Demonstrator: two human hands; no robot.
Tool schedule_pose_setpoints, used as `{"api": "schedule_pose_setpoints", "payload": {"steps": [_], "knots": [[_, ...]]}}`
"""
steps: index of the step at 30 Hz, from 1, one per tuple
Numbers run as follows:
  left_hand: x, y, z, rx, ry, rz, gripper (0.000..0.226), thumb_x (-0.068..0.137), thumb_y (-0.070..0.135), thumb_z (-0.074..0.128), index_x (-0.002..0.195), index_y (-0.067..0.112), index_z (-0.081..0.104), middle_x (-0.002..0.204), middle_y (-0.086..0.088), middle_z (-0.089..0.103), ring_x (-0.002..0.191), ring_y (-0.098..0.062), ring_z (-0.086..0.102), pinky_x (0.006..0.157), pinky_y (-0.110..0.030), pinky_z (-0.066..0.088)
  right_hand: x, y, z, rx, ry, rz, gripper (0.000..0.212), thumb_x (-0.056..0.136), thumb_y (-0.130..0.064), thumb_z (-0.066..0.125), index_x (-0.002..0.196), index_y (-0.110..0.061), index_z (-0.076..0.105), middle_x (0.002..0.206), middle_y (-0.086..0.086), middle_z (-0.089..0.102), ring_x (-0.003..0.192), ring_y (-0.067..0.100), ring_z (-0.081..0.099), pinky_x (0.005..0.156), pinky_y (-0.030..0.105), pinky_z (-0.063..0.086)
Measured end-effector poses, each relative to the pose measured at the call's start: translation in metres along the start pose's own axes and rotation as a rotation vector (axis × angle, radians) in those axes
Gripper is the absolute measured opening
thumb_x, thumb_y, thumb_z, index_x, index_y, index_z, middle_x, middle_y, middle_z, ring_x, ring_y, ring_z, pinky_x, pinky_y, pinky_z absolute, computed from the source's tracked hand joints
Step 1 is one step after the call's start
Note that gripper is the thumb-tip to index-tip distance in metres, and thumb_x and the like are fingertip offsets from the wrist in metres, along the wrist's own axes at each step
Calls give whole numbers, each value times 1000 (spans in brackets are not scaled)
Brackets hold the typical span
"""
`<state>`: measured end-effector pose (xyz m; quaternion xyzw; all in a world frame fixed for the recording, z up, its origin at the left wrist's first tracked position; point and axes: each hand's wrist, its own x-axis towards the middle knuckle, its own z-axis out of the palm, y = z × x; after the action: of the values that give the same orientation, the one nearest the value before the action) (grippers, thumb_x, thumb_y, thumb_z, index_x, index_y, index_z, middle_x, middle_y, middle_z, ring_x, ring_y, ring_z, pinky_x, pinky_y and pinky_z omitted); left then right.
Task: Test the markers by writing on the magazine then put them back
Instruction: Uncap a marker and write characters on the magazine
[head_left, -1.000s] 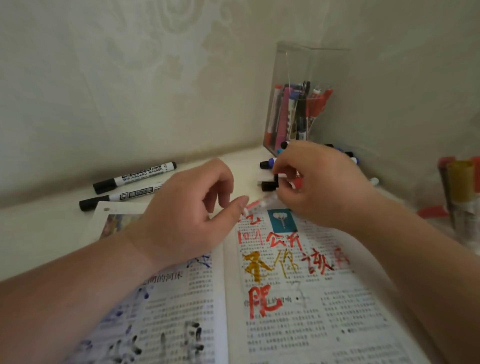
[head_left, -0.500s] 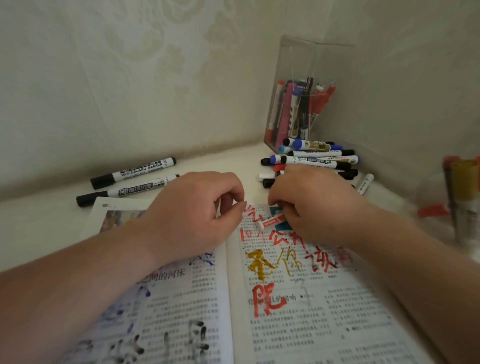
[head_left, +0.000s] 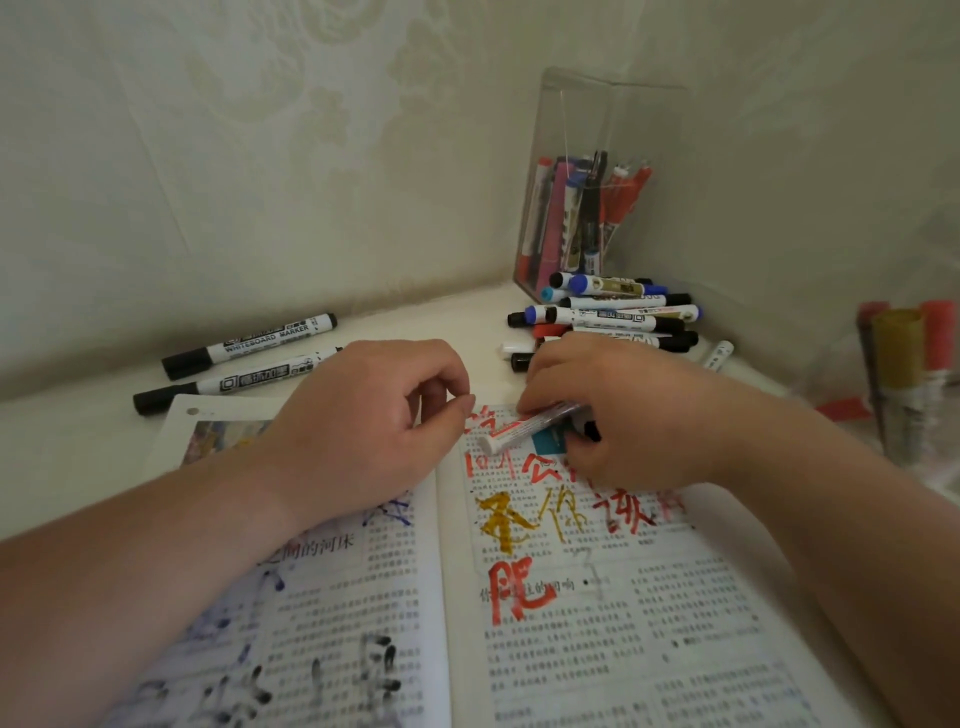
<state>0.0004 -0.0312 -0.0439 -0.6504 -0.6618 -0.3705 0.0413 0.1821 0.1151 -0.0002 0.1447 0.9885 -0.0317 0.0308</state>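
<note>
Right hand (head_left: 623, 410) grips marker (head_left: 524, 428) low at magazine (head_left: 571, 654) 12 o'clock, likely for writing; left hand (head_left: 363, 415) curled, pinning magazine, contents unclear.

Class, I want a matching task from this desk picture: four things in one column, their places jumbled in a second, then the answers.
Things
1. white marker held by the right hand
2. two black-capped whiteboard markers
3. clear box
4. pile of loose markers

Places
A. in the far corner, with markers standing in it
B. on the table just in front of the clear box
C. over the top of the magazine, on its right page
D. on the table beyond the magazine's left page

Pairs: 1-C, 2-D, 3-A, 4-B
</note>
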Motion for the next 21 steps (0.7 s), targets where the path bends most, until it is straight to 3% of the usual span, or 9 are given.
{"api": "schedule_pose_setpoints", "payload": {"steps": [4, 9, 11, 14, 17, 21], "knots": [[0, 2, 0, -6, 3, -10, 5, 85, 33, 65, 84, 29, 67, 69, 17, 63, 68, -8, 61, 57, -27, 47, 5, -2, 5, -30, 91, -9, 33, 95, -19, 59, 125, -33, 64, 115, -17, 50, 115, 7, 45, 103, 36, 45], [1, 2, -3, -99, 75, 1, 18, 91, 28, 58, 108, 25, 63, 95, 15, 62, 88, -12, 60, 74, -27, 48, 5, -3, 13, 127, 658, -183, 13, 87, -5, 70, 99, -12, 68, 96, 2, 61, 89, 19, 57, 79, 39, 53], [1, 3, -5, -121, 60, 20, 30, 92, 31, 54, 120, 22, 59, 106, 12, 59, 100, -14, 59, 82, -33, 49, 5, -5, 14, 407, 796, -169, 14, 87, -4, 77, 94, -5, 65, 90, 6, 64, 84, 18, 66, 76, 39, 57], [3, 5, -4, -97, -14, 40, 38, 97, 42, 55, 128, 21, 58, 112, 14, 57, 109, -12, 57, 87, -29, 49, 3, -13, 13, 1003, 725, -56, 26, 82, -14, 83, 94, -2, 63, 78, 8, 72, 70, 22, 74, 67, 40, 62], [5, 9, 0, -52, -31, 91, 26, 102, 37, 55, 120, 20, 64, 107, 12, 58, 104, -8, 57, 87, -23, 47, 5, -14, 18, 1067, 588, -61, 21, 84, -17, 79, 92, -4, 64, 68, 9, 68, 54, 24, 66, 52, 34, 55], [3, 10, 4, -73, -72, 58, 22, 106, 29, 48, 123, 22, 59, 104, 11, 62, 95, -4, 58, 79, -17, 44, 8, -16, 23, 1133, 537, -98, 12, 89, -13, 75, 97, -6, 68, 73, 7, 71, 62, 32, 68, 54, 40, 54]]}}
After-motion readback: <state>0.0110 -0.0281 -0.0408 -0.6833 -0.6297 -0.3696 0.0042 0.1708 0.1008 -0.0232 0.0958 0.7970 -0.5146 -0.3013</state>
